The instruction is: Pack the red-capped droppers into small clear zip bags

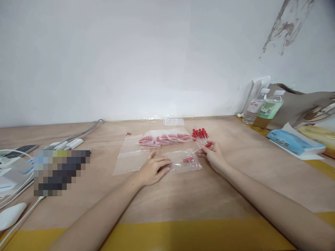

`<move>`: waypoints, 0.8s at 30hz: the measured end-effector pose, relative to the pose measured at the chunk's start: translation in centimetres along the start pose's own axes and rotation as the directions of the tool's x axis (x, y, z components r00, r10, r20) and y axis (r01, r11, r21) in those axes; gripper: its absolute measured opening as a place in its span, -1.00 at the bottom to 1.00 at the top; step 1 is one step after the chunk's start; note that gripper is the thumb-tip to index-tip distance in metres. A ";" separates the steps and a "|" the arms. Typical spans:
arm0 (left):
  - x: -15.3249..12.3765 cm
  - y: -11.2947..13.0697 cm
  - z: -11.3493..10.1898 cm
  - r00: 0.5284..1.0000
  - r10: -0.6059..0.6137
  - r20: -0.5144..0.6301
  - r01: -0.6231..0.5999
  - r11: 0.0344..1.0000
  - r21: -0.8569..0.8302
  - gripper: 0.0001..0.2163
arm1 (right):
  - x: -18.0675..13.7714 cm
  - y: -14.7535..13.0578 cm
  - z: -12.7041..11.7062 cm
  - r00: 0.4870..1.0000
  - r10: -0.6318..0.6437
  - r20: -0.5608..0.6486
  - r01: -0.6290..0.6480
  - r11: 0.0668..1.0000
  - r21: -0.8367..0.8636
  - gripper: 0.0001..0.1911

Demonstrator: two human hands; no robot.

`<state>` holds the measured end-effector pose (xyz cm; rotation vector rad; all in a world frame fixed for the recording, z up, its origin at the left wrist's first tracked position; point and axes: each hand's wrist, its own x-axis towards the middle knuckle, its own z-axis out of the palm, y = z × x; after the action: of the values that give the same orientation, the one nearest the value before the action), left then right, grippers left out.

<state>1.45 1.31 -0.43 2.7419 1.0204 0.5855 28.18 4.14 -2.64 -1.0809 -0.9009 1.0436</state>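
At the centre right of the frame, a person's right hand (214, 156) pinches a slender stick (208, 144) between thumb and fingers, its bulb-like head a glossy red, its thin shaft pale and seemingly see-through, slanting down to the left. The left hand (154, 170), fingers loosely bent, lies across the left end of a clear bag (180, 168) at the middle of the desk (167, 202); whether it grips the film cannot be told. A red-headed piece (187, 159) shows through the plastic. Just above the right hand, more red-headed sticks (201, 133) lie fanned side by side.

The right fingers cover part of the held shaft, and whether its far tip enters the bag is unclear. Glare and overlap blur the contents of the red-filled bags (167, 137) behind. Both forearms are cut off by the frame, and pixelation masks an area at lower left.
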 end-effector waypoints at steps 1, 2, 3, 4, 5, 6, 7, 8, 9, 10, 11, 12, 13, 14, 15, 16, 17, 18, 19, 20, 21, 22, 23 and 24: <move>0.0 0.0 0.0 1.000 -0.001 -0.003 0.001 1.000 0.002 -0.75 | -0.2 0.0 0.2 1.000 0.015 0.020 -0.015 1.000 0.001 -0.51; 0.0 0.0 0.0 1.000 -0.003 -0.007 0.003 1.000 0.003 -0.75 | -0.4 0.1 0.3 0.999 0.025 0.038 -0.024 1.000 -0.010 -0.51; 0.0 0.0 0.0 1.000 -0.007 -0.010 0.007 1.000 0.003 -0.75 | -0.6 0.0 0.3 0.998 0.030 0.054 -0.029 0.999 -0.026 -0.52; 0.0 0.0 0.0 1.000 -0.011 -0.011 0.011 1.000 0.003 -0.75 | -0.6 0.0 0.3 0.997 0.034 0.065 -0.032 0.999 -0.041 -0.53; 0.0 0.0 0.0 1.000 -0.016 -0.010 0.016 1.000 0.002 -0.75 | -0.7 -0.1 0.3 0.996 0.039 0.074 -0.036 0.998 -0.049 -0.54; 0.0 0.0 0.0 1.000 -0.019 -0.008 0.019 1.000 0.000 -0.75 | -0.7 -0.3 0.2 0.996 0.046 0.079 -0.043 0.998 -0.049 -0.55; 0.0 0.0 0.1 1.000 -0.021 -0.006 0.021 1.000 -0.001 -0.75 | -0.7 -0.4 0.2 0.995 0.055 0.080 -0.052 0.998 -0.039 -0.56; 0.0 0.0 0.1 1.000 -0.022 -0.006 0.022 1.000 -0.003 -0.75 | -0.7 -0.5 0.1 0.995 0.066 0.075 -0.064 0.998 -0.020 -0.57; 0.0 -0.1 0.1 1.000 -0.022 -0.006 0.022 1.000 -0.003 -0.74 | -0.7 -0.7 0.1 0.995 0.077 0.068 -0.078 0.997 0.006 -0.58; 0.0 -0.1 0.1 1.000 -0.022 -0.007 0.022 1.000 -0.004 -0.74 | -0.7 -0.8 0.1 0.994 0.091 0.059 -0.093 0.995 0.035 -0.61; 0.0 -0.1 0.1 1.000 -0.021 -0.007 0.021 1.000 -0.003 -0.74 | -0.7 -1.0 0.2 0.993 0.106 0.054 -0.109 0.992 0.062 -0.64; 0.0 -0.1 0.1 1.000 -0.020 -0.009 0.020 1.000 -0.002 -0.74 | -0.7 -1.1 0.2 0.990 0.126 0.057 -0.130 0.988 0.077 -0.67; 0.0 -0.1 0.1 1.000 -0.019 -0.010 0.019 1.000 0.000 -0.74 | -0.8 -1.2 0.2 0.986 0.149 0.072 -0.155 0.985 0.074 -0.71; 0.0 0.0 0.1 1.000 -0.018 -0.011 0.018 1.000 0.001 -0.74 | -0.9 -1.2 0.2 0.980 0.170 0.102 -0.175 0.983 0.046 -0.73; 0.0 0.0 0.1 1.000 -0.018 -0.010 0.018 1.000 0.003 -0.73 | -1.0 -1.3 0.1 0.972 0.182 0.146 -0.183 0.983 -0.007 -0.76; 0.0 0.0 0.0 1.000 -0.019 -0.011 0.019 1.000 0.006 -0.72 | -1.1 -1.3 0.1 0.963 0.186 0.197 -0.172 0.982 -0.083 -0.78; 0.0 0.0 0.0 1.000 -0.021 -0.013 0.021 1.000 0.010 -0.71 | -1.1 -1.3 0.0 0.952 0.176 0.251 -0.134 0.975 -0.176 -0.80; 0.0 0.1 0.0 1.000 -0.024 -0.014 0.024 1.000 0.014 -0.69 | -1.1 -1.2 -0.2 0.942 0.147 0.301 -0.062 0.960 -0.274 -0.80; 0.0 0.1 0.0 1.000 -0.026 -0.015 0.026 1.000 0.017 -0.68 | -1.0 -1.2 -0.4 0.934 0.099 0.344 0.035 0.931 -0.364 -0.80; 0.0 0.1 0.0 1.000 -0.027 -0.015 0.028 0.999 0.019 -0.66 | -0.8 -1.1 -0.6 0.925 0.043 0.377 0.138 0.887 -0.440 -0.79; 0.0 0.1 0.0 1.000 -0.029 -0.012 0.029 0.999 0.019 -0.66 | -0.5 -1.0 -0.8 0.914 -0.009 0.406 0.230 0.836 -0.499 -0.79; 0.0 0.1 0.0 1.000 -0.030 -0.007 0.030 0.999 0.017 -0.66 | -0.2 -0.9 -1.1 0.900 -0.050 0.432 0.304 0.784 -0.542 -0.80; 0.0 0.1 0.0 1.000 -0.031 -0.001 0.031 0.999 0.016 -0.66 | 0.2 -0.8 -1.4 0.888 -0.076 0.453 0.356 0.738 -0.573 -0.82; 0.0 0.1 0.0 0.999 -0.033 0.003 0.033 0.999 0.015 -0.66 | 0.6 -0.8 -1.7 0.878 -0.086 0.471 0.389 0.701 -0.598 -0.83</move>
<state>1.48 1.18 -0.40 2.7320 1.0712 0.5712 30.10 4.16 -2.27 -1.3036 -1.8305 0.7197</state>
